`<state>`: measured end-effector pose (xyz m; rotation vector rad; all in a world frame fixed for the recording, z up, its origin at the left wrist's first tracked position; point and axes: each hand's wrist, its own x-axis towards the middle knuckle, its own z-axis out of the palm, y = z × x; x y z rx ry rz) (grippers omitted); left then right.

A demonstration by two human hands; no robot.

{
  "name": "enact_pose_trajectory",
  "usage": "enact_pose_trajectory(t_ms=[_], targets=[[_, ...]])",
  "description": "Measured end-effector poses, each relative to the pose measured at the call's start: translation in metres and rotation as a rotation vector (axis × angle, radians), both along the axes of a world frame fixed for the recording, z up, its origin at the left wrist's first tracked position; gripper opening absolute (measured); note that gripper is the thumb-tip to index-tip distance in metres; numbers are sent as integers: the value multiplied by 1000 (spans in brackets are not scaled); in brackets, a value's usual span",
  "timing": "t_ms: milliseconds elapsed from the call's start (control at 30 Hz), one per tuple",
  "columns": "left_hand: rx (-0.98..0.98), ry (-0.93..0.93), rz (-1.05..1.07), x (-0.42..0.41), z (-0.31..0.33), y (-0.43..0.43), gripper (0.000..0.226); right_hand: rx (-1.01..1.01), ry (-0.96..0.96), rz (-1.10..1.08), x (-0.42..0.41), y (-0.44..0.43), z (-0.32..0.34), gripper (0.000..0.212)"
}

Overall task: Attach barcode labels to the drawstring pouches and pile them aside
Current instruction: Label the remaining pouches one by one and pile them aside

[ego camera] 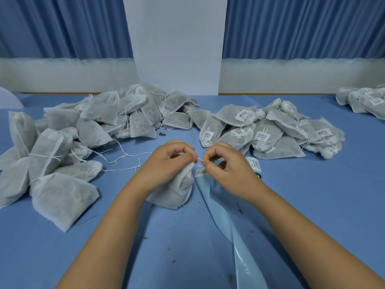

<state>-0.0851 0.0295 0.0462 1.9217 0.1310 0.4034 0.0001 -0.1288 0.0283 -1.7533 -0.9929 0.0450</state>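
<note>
Blue curtains [62,28] flank white pillar [177,42]; blue-covered table [333,205] below.

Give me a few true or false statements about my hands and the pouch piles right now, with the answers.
1. The left hand grips the top of a pouch. True.
2. Barcode labels show on the left pile. False: no labels show there; the labelled pouches lie in the right pile.
3. The right hand pinches the string of that pouch. True.
4. The backing strip lies behind the piles by the wall. False: it trails from under the right hand toward the camera.
</note>
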Motion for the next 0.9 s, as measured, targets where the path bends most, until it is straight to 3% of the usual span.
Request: enact_pose_trajectory(t_ms=[200,333,433,567,733,900], targets=[[39,26,22,2,0,2,22,122,80,31,-4,0,2,33],[92,45,30,2,-2,0,22,94,70,-4,-2,0,1,21],[112,54,20,1,-2,-1,21,21,-44,-37,-4,1,-1,18],[128,58,4,0,1,-4,16,-44,-130,-25,-2,1,0,31],[123,99,-3,-1,3,-4,16,-89,24,52,-1,1,-1,18],[117,160,-3,0,-1,0,17,-93,183,83,0,1,2,21]])
